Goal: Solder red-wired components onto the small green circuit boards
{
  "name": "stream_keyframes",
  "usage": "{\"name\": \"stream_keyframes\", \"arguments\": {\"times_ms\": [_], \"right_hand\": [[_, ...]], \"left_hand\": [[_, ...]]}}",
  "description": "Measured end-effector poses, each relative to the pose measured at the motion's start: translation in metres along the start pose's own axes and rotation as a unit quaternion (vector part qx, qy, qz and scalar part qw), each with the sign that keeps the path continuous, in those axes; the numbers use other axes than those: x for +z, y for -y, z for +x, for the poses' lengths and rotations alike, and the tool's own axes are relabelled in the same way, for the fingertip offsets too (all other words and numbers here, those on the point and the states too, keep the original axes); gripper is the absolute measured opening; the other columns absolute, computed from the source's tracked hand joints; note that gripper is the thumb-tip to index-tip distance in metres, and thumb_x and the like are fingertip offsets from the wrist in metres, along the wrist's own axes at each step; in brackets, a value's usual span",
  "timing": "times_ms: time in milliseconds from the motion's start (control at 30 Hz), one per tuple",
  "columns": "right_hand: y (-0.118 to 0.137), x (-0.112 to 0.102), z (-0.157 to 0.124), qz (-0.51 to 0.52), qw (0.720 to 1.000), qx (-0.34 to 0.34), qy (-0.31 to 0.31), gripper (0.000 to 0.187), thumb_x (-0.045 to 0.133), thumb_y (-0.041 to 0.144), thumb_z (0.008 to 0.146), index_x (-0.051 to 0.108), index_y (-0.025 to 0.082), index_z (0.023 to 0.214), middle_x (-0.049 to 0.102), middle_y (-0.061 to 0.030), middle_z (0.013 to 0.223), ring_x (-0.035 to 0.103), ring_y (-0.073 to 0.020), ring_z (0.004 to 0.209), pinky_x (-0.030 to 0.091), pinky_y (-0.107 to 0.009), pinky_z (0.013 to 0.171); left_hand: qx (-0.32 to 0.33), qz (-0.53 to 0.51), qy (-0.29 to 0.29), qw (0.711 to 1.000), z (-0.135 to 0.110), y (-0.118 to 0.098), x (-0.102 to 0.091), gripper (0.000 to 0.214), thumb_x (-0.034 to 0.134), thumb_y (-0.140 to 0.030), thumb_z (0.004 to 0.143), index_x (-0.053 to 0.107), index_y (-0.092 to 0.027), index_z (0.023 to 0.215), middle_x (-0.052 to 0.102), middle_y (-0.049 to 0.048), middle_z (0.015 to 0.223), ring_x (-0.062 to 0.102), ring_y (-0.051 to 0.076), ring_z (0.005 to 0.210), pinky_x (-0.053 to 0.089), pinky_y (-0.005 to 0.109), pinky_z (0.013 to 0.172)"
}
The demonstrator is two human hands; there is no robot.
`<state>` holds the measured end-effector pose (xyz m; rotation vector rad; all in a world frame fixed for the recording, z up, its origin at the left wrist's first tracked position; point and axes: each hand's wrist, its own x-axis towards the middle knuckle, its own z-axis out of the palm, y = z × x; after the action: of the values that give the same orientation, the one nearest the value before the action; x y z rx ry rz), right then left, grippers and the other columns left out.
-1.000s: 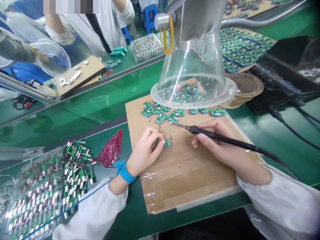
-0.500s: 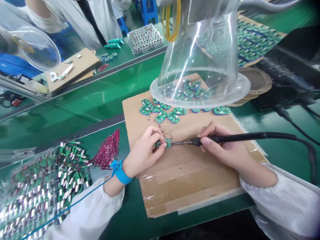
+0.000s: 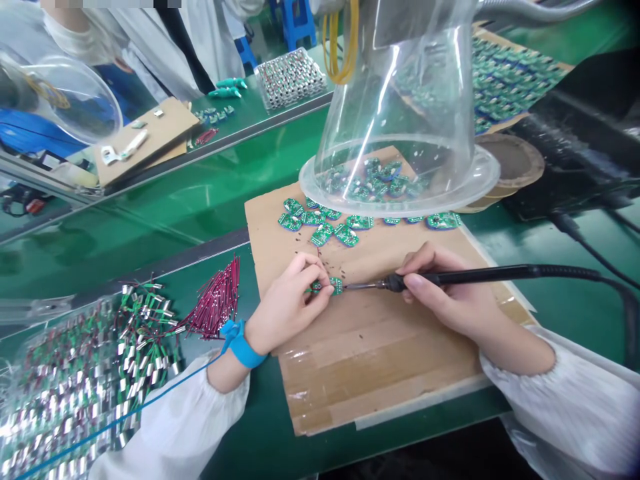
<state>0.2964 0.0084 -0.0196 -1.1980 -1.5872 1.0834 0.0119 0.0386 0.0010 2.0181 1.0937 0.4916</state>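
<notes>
**Q:** Hands?
**A:** Left hand point(image 3: 287, 303) is pinched on a small green circuit board point(image 3: 336, 286). Right hand point(image 3: 445, 293) is closed pen-style on a soldering iron point(image 3: 425, 279), its tip held at the board's edge.

**Q:** Board location?
**A:** It is held over a taped cardboard sheet point(image 3: 380, 360), below a row of loose circuit boards point(image 3: 323, 233).

**Q:** Nearby?
**A:** A clear plastic hood point(image 3: 395, 100) is set over further boards. A blue wrist strap point(image 3: 243, 347) is worn on the left wrist. Red-sleeved wires point(image 3: 217, 300) are laid beside the cardboard.
</notes>
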Motion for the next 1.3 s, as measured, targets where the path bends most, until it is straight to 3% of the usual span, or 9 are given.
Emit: {"name": "stream_keyframes", "arguments": {"times_ms": [233,500,833,1133,1300], "right_hand": [[0.003,0.003,0.003,-0.021,1.000,0.006,-0.005,0.022,0.067,0.047,0.096,0.062,0.028,0.088,0.065,-0.0016,0.069,0.059,-0.0188,0.059,0.047,-0.035,0.054],[0.003,0.003,0.003,-0.025,1.000,0.008,-0.007,0.023,0.066,0.048,0.096,0.062,0.027,0.086,0.065,-0.0012,0.067,0.059,-0.0179,0.057,0.046,-0.033,0.052],[0.013,0.007,0.006,0.030,0.999,0.026,-0.035,0.028,0.065,0.051,0.097,0.057,0.027,0.084,0.063,0.0010,0.060,0.057,-0.0161,0.051,0.046,-0.032,0.052],[-0.003,0.004,0.001,0.002,1.000,0.023,-0.012,0.021,0.066,0.045,0.097,0.061,0.026,0.090,0.065,0.0002,0.068,0.060,-0.0166,0.058,0.046,-0.032,0.055],[-0.004,0.005,0.002,0.001,1.000,0.010,-0.005,0.019,0.066,0.043,0.097,0.061,0.026,0.090,0.064,0.0009,0.069,0.059,-0.0161,0.058,0.046,-0.031,0.055]], "left_hand": [[-0.011,-0.010,0.010,1.000,0.000,-0.002,-0.003,0.005,0.058,-0.021,0.099,0.060,-0.019,0.094,0.053,0.0068,0.113,0.056,0.017,0.096,0.053,0.027,0.071],[0.004,0.007,0.023,1.000,0.007,-0.004,-0.007,0.007,0.059,-0.019,0.097,0.059,-0.019,0.090,0.054,0.0048,0.106,0.056,0.016,0.091,0.052,0.034,0.084],[0.006,0.034,0.093,0.995,0.021,-0.010,-0.021,0.008,0.061,-0.018,0.095,0.063,-0.018,0.087,0.055,0.0039,0.103,0.058,0.017,0.090,0.051,0.036,0.089],[-0.018,0.092,0.138,0.986,0.037,-0.016,-0.032,0.012,0.067,-0.026,0.091,0.069,-0.019,0.082,0.062,0.0034,0.096,0.061,0.018,0.082,0.052,0.035,0.081],[-0.033,0.107,0.150,0.982,0.043,-0.022,-0.032,0.010,0.067,-0.021,0.088,0.071,-0.019,0.079,0.066,0.0038,0.091,0.063,0.019,0.082,0.051,0.035,0.076]]}}
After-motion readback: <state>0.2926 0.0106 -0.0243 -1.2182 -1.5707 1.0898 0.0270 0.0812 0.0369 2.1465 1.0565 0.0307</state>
